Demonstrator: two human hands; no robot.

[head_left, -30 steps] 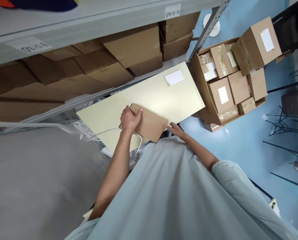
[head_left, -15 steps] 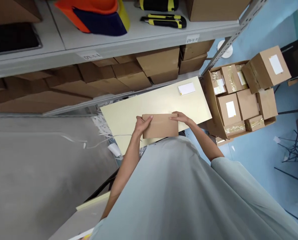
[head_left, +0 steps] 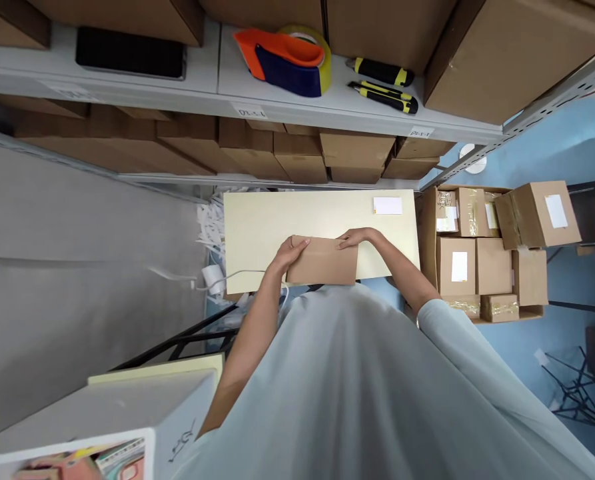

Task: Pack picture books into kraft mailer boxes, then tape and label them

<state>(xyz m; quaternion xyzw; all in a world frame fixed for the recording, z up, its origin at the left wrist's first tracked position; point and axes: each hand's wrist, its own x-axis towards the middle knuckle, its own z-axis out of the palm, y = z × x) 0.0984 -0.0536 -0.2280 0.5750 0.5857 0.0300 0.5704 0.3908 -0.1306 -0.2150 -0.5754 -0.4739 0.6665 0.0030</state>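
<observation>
1 flat brown cardboard box [head_left: 323,263] is grasped at both ends, over the near edge of a cream tabletop [head_left: 297,213]. Its left end is clasped by the left hand [head_left: 287,255], thumb on the upper face; its far right corner is gripped by the right hand [head_left: 354,237], fingertips laid on top. Farther in, 1 white card [head_left: 387,205] with an orange corner mark is laid on the tabletop. To the right, at least 9 boxes [head_left: 494,267] are packed in 1 large carton [head_left: 428,243]; print on their labels [head_left: 460,267] cannot be read. On the grey shelf [head_left: 202,75], 1 black smartphone [head_left: 130,52], 1 orange-and-blue tape dispenser [head_left: 287,70] and 2 utility knives [head_left: 387,99] are set; 3 shelf tags [head_left: 250,111] are stuck along its edge, their characters blurred.
</observation>
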